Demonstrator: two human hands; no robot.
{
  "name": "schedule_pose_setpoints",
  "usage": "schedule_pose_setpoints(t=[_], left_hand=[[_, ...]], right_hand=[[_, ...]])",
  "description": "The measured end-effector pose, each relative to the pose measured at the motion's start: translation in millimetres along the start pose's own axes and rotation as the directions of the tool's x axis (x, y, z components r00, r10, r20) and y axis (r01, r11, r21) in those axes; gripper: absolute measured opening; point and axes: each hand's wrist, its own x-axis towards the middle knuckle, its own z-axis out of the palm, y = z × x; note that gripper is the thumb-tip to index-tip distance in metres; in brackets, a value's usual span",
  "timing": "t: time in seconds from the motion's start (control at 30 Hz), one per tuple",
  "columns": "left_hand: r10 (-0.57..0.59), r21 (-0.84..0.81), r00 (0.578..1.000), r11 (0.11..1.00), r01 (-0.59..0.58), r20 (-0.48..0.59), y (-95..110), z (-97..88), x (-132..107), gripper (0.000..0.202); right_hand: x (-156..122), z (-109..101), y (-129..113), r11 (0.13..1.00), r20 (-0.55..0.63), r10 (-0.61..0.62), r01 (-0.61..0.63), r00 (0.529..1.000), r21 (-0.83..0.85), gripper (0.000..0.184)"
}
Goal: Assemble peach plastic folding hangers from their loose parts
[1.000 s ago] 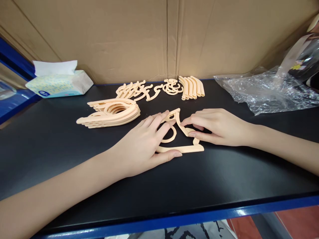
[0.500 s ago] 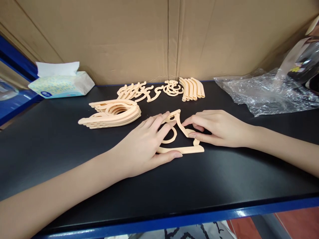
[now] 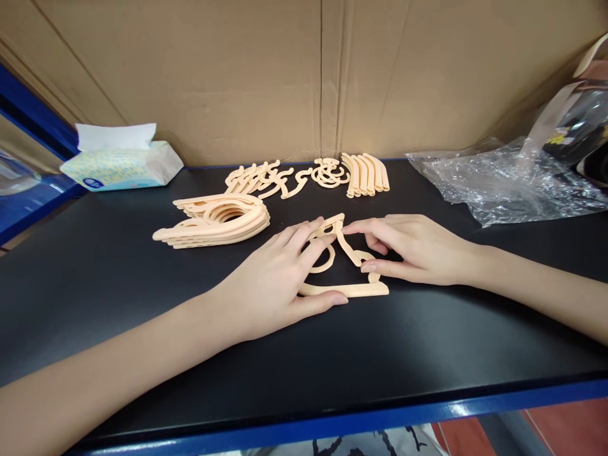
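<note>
A cream plastic folding hanger (image 3: 351,289) lies flat on the black tabletop. My left hand (image 3: 280,269) is laid over it, fingertips on the upper arm and thumb along the lower bar, gripping it against the surface. The palm hides its left part. A curved hanger piece (image 3: 348,246) runs down from the upper arm toward the right. My right hand (image 3: 415,250) pinches this piece lengthwise, index finger by its top end and thumb at its bottom end. The hook (image 3: 373,273) shows just past my right thumb.
A stack of folded hangers (image 3: 213,221) is at the left. Behind lie loose hook parts (image 3: 297,182), rings (image 3: 327,172) and curved arm pieces (image 3: 365,174). A tissue pack (image 3: 126,164) stands back left; crumpled clear plastic (image 3: 503,183) lies right. A cardboard wall (image 3: 237,76) rises behind.
My right index finger has shifted left to the top end of the curved piece. The thumb has moved slightly down. My left hand stays in place.
</note>
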Motion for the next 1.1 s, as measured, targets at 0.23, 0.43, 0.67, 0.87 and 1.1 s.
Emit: schedule_pose_setpoints(t=[0.23,0.43,0.67,0.87,1.1], left_hand=[[-0.026,-0.121,0.994,0.993,0.014,-0.103,3.7,-4.4,1.6,0.066],[0.059,-0.029,0.978,0.997,-0.067,-0.199,4.1,-4.7,0.2,0.071],[0.14,0.077,0.966,0.989,-0.125,-0.219,3.6,-5.3,0.3,0.072],[0.21,0.11,0.953,0.976,-0.19,-0.22,2.5,-4.1,-0.1,0.071],[0.212,-0.046,0.953,0.973,-0.226,-0.216,4.0,-3.2,-1.7,0.08]], right_hand=[[-1.8,1.3,2.1,0.994,-0.083,0.101,-0.103,0.991,-0.028,0.046],[-0.1,1.4,-2.8,0.875,-0.029,0.343,-0.308,0.939,0.373,0.045],[2.7,-1.2,-8.6,0.647,0.156,0.359,-0.366,0.92,0.668,0.068],[2.7,-1.5,-12.1,0.535,0.189,0.363,-0.37,0.913,0.76,0.077],[4.5,-3.9,-9.6,0.324,0.241,0.4,-0.383,0.884,0.865,0.041]])
